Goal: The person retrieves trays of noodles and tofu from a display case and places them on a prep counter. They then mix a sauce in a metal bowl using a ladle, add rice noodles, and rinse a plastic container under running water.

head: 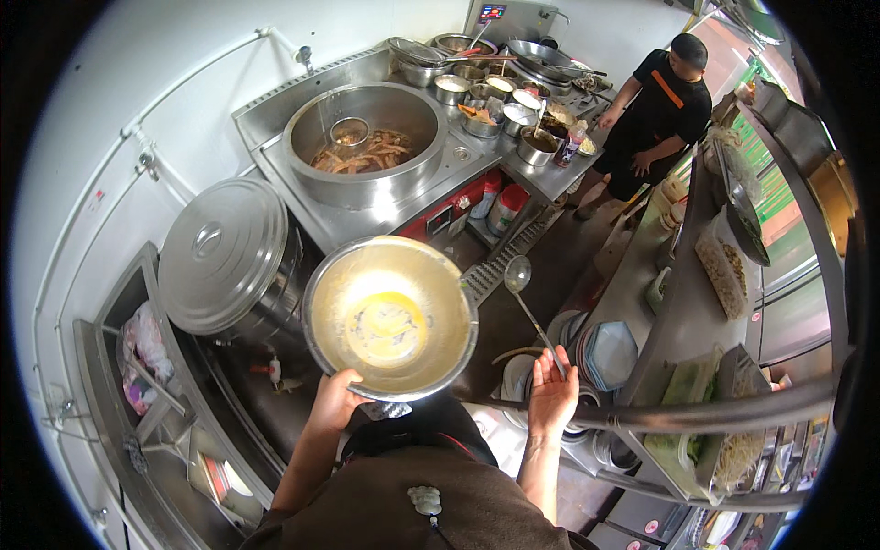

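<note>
My left hand [335, 401] grips the near rim of a large stainless steel mixing bowl [390, 317], tilted so that its inside shows, with a thin film of yellowish liquid at the bottom. My right hand [555, 395], palm turned up, holds the handle of a metal ladle [518, 273] whose round head points away from me. Beyond the bowl, a wide steel cooking vat [366, 184] is set in the stove counter. Brown pieces of food lie in dark liquid inside it, and a round strainer [350, 132] hangs within its wall.
A lidded steel drum [218, 254] stands at left, beside a sink trough [159, 323]. Seasoning pots [537, 146] and a wok [546, 58] crowd the far counter. A person [660, 117] in black stands there. Stacked plates [608, 354] and a shelf rail [687, 417] are at right.
</note>
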The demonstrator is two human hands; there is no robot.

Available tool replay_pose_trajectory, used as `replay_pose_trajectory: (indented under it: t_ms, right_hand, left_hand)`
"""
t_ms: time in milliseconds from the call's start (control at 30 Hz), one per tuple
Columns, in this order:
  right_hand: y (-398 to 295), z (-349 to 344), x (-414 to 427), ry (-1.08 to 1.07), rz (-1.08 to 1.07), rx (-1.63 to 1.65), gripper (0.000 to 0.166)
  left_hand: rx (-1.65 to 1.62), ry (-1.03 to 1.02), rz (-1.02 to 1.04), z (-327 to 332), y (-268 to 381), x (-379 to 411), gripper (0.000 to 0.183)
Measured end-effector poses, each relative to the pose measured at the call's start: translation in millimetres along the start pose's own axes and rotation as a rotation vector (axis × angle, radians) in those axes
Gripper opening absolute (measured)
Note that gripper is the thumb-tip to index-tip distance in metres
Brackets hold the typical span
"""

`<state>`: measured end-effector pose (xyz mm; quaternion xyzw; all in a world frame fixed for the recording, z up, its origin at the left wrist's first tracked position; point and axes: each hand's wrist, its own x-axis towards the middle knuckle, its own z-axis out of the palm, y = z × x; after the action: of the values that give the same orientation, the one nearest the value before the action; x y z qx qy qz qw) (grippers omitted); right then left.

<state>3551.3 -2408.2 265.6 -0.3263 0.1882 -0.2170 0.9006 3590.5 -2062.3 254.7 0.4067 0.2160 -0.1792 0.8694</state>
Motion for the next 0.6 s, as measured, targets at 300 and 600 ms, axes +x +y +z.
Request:
replay_pose_trajectory:
  t_ms: [300, 600]
  right_hand:
    - [-22.4, 60.0, 180.5, -0.022, -0.201, -0.208, 0.050]
    - [-20.4, 140.7, 391.3, -0.197, -0.257, -0.508, 0.054]
  left_hand:
    - [-0.004, -0.111, -0.122, 103.4, 31.1, 176.5, 0.043]
    - [0.082, 0.037, -0.020, 195.4, 75.5, 263.6, 0.041]
